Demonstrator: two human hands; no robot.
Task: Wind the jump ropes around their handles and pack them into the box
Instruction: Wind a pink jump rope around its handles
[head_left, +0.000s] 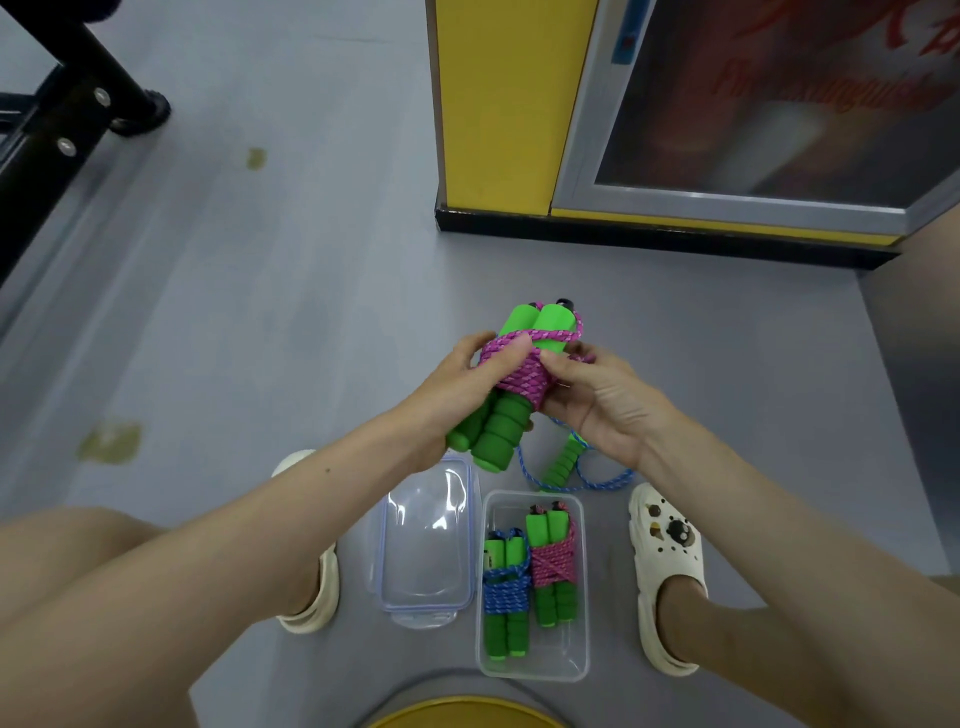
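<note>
My left hand grips a pink jump rope bundle, two green foam handles side by side with pink cord wound round their middle. My right hand pinches the cord at the bundle's right side. On the floor below lies a loose blue jump rope with a green handle, partly hidden by my right hand. The clear plastic box stands on the floor between my feet. It holds a wound blue jump rope on the left and a wound pink jump rope on the right.
The box's clear lid lies left of the box. My feet in cream clogs flank the box. A yellow pillar and cabinet stand at the back, a black metal frame at the far left. A yellow stool edge shows below.
</note>
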